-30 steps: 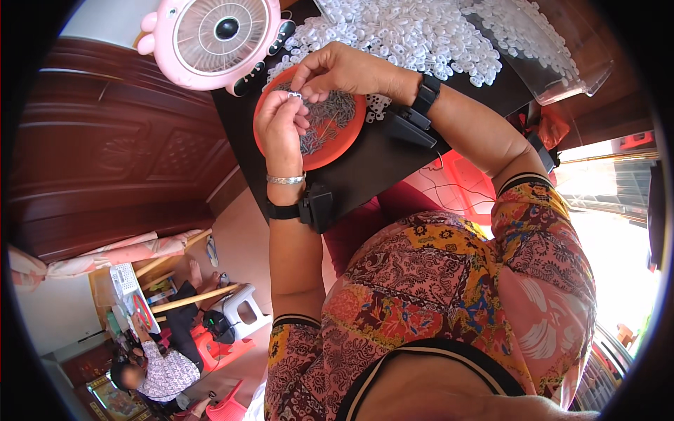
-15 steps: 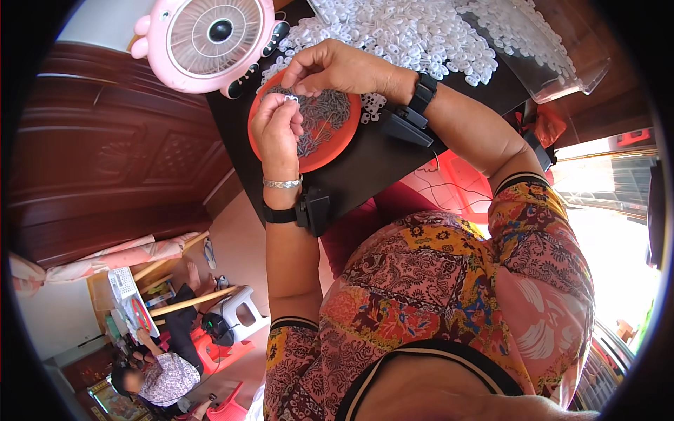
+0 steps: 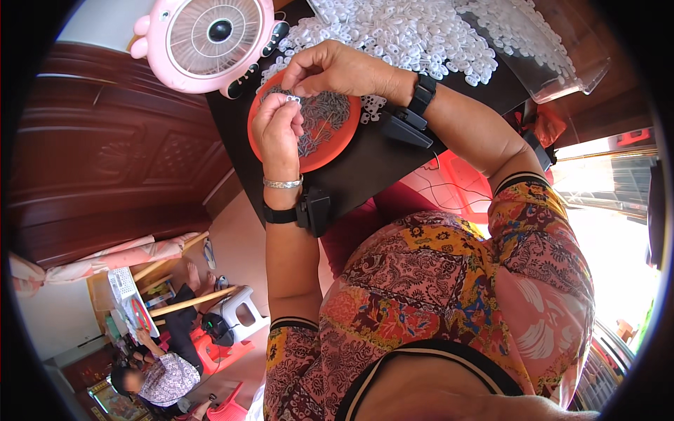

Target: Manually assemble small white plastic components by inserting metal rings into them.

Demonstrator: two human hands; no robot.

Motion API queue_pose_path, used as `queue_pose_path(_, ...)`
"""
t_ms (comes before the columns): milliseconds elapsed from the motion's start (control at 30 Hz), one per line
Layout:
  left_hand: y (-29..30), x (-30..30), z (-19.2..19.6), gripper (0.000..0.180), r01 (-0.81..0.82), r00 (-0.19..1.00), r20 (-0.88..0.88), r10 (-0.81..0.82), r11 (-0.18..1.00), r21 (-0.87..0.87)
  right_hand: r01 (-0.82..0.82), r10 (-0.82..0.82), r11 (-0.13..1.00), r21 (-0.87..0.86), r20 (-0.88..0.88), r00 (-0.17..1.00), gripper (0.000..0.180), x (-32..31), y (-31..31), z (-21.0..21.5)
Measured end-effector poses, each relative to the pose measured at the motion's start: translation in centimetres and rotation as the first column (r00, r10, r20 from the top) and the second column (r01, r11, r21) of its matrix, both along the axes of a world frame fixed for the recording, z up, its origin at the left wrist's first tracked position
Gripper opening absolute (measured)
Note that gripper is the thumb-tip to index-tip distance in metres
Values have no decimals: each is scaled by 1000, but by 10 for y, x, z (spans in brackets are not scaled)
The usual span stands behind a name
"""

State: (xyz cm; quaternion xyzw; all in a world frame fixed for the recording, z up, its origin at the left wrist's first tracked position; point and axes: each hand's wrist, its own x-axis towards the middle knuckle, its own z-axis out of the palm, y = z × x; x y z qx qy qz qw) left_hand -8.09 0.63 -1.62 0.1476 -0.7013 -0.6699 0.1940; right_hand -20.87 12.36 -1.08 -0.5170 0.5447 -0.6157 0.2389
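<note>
Over an orange bowl (image 3: 344, 144) of small grey screw-like pieces (image 3: 330, 107), my two hands nearly meet. My left hand (image 3: 279, 133) pinches a small white plastic piece (image 3: 293, 99) with holes between thumb and fingertips. Just above it, the thumb and index finger of my right hand (image 3: 344, 69) are pressed together beside that piece. Whatever the right fingertips hold, if anything, is too small to make out. Behind my right hand lies a large heap of similar white plastic pieces (image 3: 400, 31). A few more white pieces (image 3: 372, 109) rest on the dark table by the bowl's right side.
A pink fan (image 3: 221, 31) stands at the table's far left. At the far right, a clear plastic tray (image 3: 562, 88) holds more white pieces. The dark table's (image 3: 351, 186) near edge runs before my lap. Another person (image 3: 165, 379) sits at lower left, beside a grey stool (image 3: 242, 312).
The white piece and left fingertips have shifted very slightly. Both hands otherwise keep their places over the bowl.
</note>
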Motion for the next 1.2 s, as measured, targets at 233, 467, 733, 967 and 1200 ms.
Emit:
queue_pose_path(233,1,0,-1,9,6,1000,-8,-6,1000,-3,-4,4,1000,6,8,1000,14,1,1,1)
queue_pose_path(467,5,-1,-4,12,22,1000,12,-21,999,-45,-33,34,996,80,-12,999,14,-1,2,3)
queue_pose_path(733,6,-1,-4,10,-23,1000,-22,23,1000,-9,-39,39,993,107,-1,999,12,-4,1,2)
queue_pose_path(967,1,-1,-7,11,23,999,27,-22,999,-49,-61,66,992,107,-45,997,13,-3,4,3)
queue_pose_path(1200,6,-1,-7,12,35,998,55,-32,997,-66,-81,94,990,114,-117,989,16,-5,7,5)
